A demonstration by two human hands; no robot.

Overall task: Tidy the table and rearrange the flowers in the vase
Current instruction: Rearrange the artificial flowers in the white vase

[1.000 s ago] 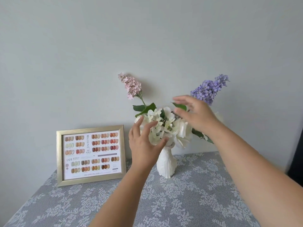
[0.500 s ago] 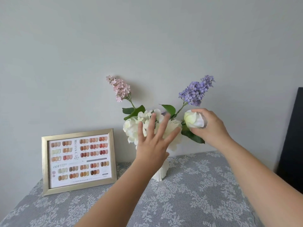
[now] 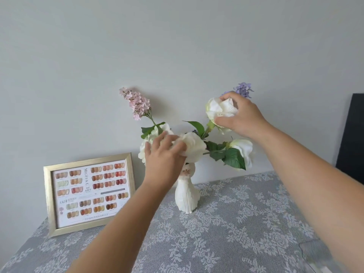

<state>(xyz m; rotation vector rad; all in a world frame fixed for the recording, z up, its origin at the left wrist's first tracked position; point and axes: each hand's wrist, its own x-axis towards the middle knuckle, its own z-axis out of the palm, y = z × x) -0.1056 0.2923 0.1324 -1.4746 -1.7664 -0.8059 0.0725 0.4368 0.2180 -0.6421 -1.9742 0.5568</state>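
Note:
A white cat-shaped vase [image 3: 186,196] stands on the lace tablecloth [image 3: 226,223] near the wall. It holds a pink lilac spray [image 3: 136,103], a purple lilac spray [image 3: 243,89] and white flowers. My right hand [image 3: 239,117] grips a white rose [image 3: 218,110], raised above the bouquet at the right. My left hand [image 3: 164,154] rests over the white hydrangea cluster [image 3: 192,146], fingers pressing a bloom. A second white rose [image 3: 244,150] hangs low right among green leaves [image 3: 233,158].
A gold picture frame [image 3: 88,193] with a nail colour chart leans against the wall to the left of the vase. A dark panel [image 3: 351,138] stands at the right edge. The grey wall lies close behind the flowers.
My right hand has lifted the white rose higher, in front of the purple spray. My left hand has closed down onto the white blooms. The second rose now shows at the right.

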